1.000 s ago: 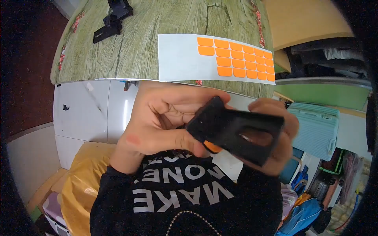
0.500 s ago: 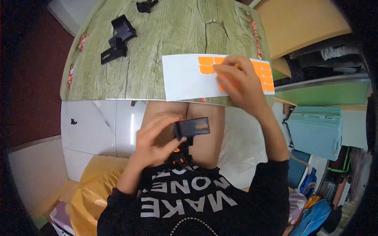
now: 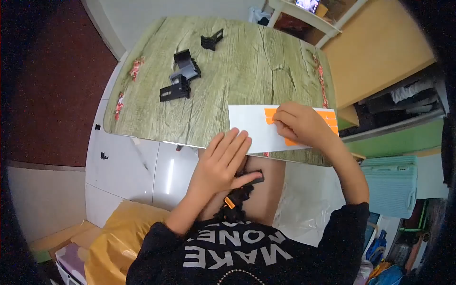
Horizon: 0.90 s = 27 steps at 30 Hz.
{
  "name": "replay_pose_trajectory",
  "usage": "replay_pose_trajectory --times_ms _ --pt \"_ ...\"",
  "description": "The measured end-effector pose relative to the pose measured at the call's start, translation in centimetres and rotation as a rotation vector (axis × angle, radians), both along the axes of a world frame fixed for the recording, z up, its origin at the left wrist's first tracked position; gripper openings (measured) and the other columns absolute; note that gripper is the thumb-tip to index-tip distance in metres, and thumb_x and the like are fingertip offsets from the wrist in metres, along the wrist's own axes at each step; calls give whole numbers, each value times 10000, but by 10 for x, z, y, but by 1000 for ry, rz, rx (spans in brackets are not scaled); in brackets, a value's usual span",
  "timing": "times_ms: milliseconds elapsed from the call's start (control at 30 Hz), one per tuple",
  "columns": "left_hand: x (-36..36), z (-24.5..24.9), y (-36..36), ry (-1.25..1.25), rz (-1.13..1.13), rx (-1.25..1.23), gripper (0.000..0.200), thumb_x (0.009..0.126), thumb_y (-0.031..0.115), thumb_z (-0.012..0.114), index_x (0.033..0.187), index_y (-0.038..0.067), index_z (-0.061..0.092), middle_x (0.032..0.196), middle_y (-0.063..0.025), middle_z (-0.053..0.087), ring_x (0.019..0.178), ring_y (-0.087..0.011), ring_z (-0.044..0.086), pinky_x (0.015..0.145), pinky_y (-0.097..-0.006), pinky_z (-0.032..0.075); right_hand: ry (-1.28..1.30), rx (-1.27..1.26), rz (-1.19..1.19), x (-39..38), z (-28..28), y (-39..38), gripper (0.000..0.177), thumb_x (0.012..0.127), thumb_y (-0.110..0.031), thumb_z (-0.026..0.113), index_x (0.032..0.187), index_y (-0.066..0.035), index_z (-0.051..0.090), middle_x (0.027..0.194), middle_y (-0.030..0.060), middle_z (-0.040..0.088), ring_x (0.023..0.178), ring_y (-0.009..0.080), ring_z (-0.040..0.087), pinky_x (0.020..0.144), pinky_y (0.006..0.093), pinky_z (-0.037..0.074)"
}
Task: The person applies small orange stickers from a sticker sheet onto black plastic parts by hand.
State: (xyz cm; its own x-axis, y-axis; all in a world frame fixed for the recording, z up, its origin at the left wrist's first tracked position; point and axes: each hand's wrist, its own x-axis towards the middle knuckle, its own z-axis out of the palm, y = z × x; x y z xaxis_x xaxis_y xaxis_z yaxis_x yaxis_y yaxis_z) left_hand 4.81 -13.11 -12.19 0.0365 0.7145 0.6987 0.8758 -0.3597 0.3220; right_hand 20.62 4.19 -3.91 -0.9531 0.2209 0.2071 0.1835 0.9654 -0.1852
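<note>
A white sheet [image 3: 249, 126] with rows of orange stickers [image 3: 327, 114] lies at the table's front edge. My left hand [image 3: 222, 161] rests its spread fingertips on the sheet's left part. Beneath its thumb, a black plastic piece [image 3: 258, 176] shows above my lap. My right hand [image 3: 299, 124] is over the stickers with its fingers pinched at the upper left ones; what lies between the fingertips is hidden. More black parts with orange bits [image 3: 230, 203] are in my lap.
Several black brackets [image 3: 186, 66] lie on the wood-patterned table [image 3: 228, 66], another [image 3: 212, 39] farther back. Small black pieces [image 3: 104, 156] are on the floor at left. A yellow bag [image 3: 121, 235] stands left of me, a mint suitcase [image 3: 390, 185] at right.
My left hand has moved from my lap up to the sheet, its fingers now flat. My right hand stays at the stickers, fingers now pinched. The view has shifted, showing more of the table's far side.
</note>
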Motion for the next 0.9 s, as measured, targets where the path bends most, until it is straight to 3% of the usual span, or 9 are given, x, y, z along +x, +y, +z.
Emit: replay_pose_trajectory --times_ms 100,200,267,533,567,700,733,867,900 --pt "-5 1 6 22 -10 -31 670 655 492 654 1143 51 526 1217 -136 486 1086 -314 482 943 -410 340 -79 -244 -124 -17 21 28 60 681 -73 588 680 -36 541 708 22 554 563 131 452 500 236 378" --pt "-3 2 4 -17 -22 -24 653 661 467 661 1140 44 528 1194 -146 503 1091 -325 477 939 -415 344 344 -592 -214 -65 21 81 149 756 -181 590 817 -48 619 713 10 576 611 93 470 483 223 370" --pt "0 9 2 -47 -22 37 631 676 443 653 1143 40 522 1198 -146 501 1091 -319 477 931 -407 353 250 -887 -247 -104 41 71 240 768 -248 587 914 -61 626 790 8 586 642 99 478 531 213 385" --pt "-22 19 -13 -399 -23 165 527 759 352 616 1128 -6 506 1149 -168 524 1018 -297 512 838 -352 422 195 -249 -55 -169 -4 95 254 755 -162 576 990 -80 623 892 31 593 693 123 511 580 236 407" --pt "-24 21 -14 -403 -20 165 527 759 352 616 1128 -6 506 1149 -168 524 1018 -297 512 838 -352 422 166 -382 -99 -162 4 88 268 745 -157 584 997 -77 626 941 42 590 739 135 519 627 243 416" --pt "-29 45 -21 -1650 -461 -499 496 802 367 583 1082 -37 515 1090 -170 543 959 -267 527 784 -334 440 352 -624 73 -106 43 31 340 705 -156 584 1034 -80 621 1013 59 594 900 201 529 778 306 415" --pt "-27 51 -22 -1668 -453 -502 496 802 367 583 1082 -37 515 1090 -170 543 959 -267 527 784 -334 440 387 -513 175 -89 51 13 361 691 -152 587 1045 -86 616 1047 51 586 931 216 528 797 324 416" --pt "-13 69 -22 -2239 -1454 -776 560 826 415 541 1111 -62 477 1040 -172 553 900 -242 524 768 -328 437 303 -395 458 -30 66 -50 524 566 -213 580 1078 -105 601 1153 49 555 1085 335 478 884 424 360" --pt "-6 66 -22 -2257 -1450 -776 560 826 415 541 1111 -62 477 1040 -172 553 900 -242 524 768 -328 437 298 -366 431 -20 68 -67 532 555 -232 567 1071 -107 602 1150 52 558 1103 349 466 888 447 346"
